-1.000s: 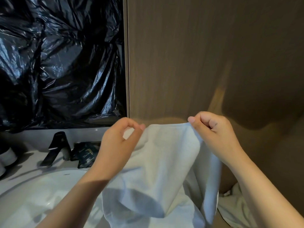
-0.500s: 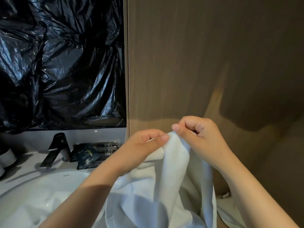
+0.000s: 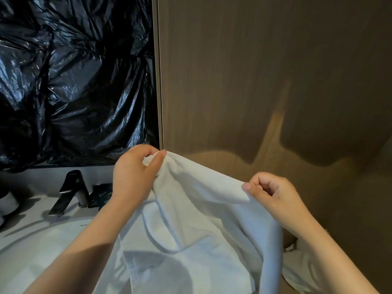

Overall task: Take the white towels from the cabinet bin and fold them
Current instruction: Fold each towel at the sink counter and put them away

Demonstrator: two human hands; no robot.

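A white towel point(image 3: 197, 219) hangs in front of me, held up by both hands over the sink edge. My left hand point(image 3: 133, 177) pinches its upper left corner between thumb and fingers, near the cabinet edge. Lower and to the right, my right hand point(image 3: 273, 196) pinches the towel's top edge. The cloth slopes down from left to right between the two grips and drapes in folds below. More white cloth point(image 3: 297, 270) shows at the lower right, behind my right forearm.
A brown wooden cabinet panel point(image 3: 265, 81) fills the right side. Black plastic sheeting point(image 3: 74, 81) covers the wall at left. Below it are a black faucet point(image 3: 67, 192), a dark packet point(image 3: 101, 196) and a white sink basin point(image 3: 42, 251).
My hands were close together on a bunched edge; now they have spread apart, the left hand going up and left, the right hand down and right, stretching the towel's edge.
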